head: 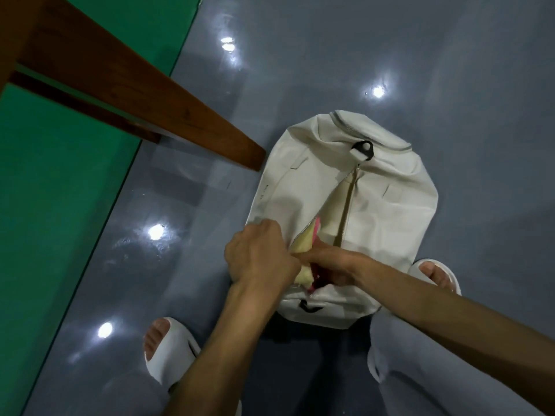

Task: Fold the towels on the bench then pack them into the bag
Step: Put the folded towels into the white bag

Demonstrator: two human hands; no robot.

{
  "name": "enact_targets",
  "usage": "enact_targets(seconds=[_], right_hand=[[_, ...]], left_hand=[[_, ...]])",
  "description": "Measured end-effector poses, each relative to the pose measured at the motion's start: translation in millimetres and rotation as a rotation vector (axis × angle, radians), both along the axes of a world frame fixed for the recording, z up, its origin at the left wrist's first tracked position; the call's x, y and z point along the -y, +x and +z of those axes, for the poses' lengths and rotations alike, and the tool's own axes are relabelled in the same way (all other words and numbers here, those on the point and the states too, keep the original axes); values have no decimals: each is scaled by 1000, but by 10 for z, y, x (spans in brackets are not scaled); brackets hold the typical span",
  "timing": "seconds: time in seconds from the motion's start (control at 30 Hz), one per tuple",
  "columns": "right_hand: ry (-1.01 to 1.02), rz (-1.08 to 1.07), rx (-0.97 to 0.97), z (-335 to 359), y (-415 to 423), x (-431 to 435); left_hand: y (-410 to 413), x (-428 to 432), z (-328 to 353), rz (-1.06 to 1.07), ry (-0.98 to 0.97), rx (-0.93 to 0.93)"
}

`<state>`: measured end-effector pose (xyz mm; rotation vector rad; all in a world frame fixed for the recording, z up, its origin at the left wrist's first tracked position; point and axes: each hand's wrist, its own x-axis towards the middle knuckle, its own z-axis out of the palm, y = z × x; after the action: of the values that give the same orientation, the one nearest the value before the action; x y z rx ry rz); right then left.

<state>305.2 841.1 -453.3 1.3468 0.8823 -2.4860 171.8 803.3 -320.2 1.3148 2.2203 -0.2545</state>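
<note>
Left hand [258, 256] holds the zip edge of the white duffel bag [375, 217] open. Right hand [330, 261] reaches in onto the towels; whether it grips them is hidden. This looks like the packing step. Next, push them deep inside. One yellow towel [301, 246], one pink towel [317, 230], one bag, on the floor [450, 85] by the table [150, 94] end.

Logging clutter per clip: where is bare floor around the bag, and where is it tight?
Bare grey floor lies right of and beyond the bag, and left of it to the green strip. Crowded: the zip opening, where left hand, right hand and towel meet.
</note>
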Motion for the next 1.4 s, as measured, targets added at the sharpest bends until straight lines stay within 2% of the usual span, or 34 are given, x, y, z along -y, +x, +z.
enact_targets(seconds=[0.1, 0.27, 0.3, 0.37, 0.43, 0.47, 0.5, 0.63, 0.67, 0.73, 0.8, 0.83, 0.93, 1.03, 1.1, 1.13, 1.27, 1.33, 1.4], right_hand=[[275, -152, 94, -117, -84, 177], [391, -314, 135, -64, -110, 405], [385, -249, 111, -23, -103, 373], [244, -12, 20, 43, -67, 223], [48, 255, 23, 117, 9, 0], [7, 313, 24, 158, 24, -54], [34, 304, 17, 167, 19, -32], [465, 17, -13, 95, -49, 355], [499, 49, 5, 70, -52, 441], [555, 275, 61, 115, -34, 444], [605, 465, 105, 191, -18, 328], [564, 502, 84, 240, -22, 273], [545, 779, 91, 375, 57, 78], [670, 1120, 340, 482, 207, -172], [726, 1271, 521, 480, 375, -280], [748, 1248, 615, 455, 478, -300], [848, 813, 892, 229, 789, -254], [876, 577, 916, 144, 766, -256], [943, 201, 899, 101, 752, -316]], left_hand=[[13, 21, 61, 38, -70, 137], [-97, 8, 56, 87, -186, 344], [-105, 16, 21, 117, -199, 383], [-103, 25, -18, 187, -172, 455], [-104, 2, -35, 249, -64, 478], [-103, -11, -44, 280, -6, 477], [-87, -23, -47, 305, 36, 481], [100, 28, -129, 381, 46, 538], [155, 56, -151, 391, 48, 544], [246, 120, -192, 327, 169, 419], [290, 156, -331, 102, 447, 92], [298, 174, -429, -8, 526, 6], [311, 223, -855, -213, 442, 27], [392, 232, -1096, -291, 350, -37], [410, 229, -1143, -298, 333, -94], [398, 231, -1162, -294, 324, -119], [410, 214, -1188, -287, 294, -167], [441, 201, -1166, -270, 272, -196], [407, 259, -1183, -238, 264, -227]])
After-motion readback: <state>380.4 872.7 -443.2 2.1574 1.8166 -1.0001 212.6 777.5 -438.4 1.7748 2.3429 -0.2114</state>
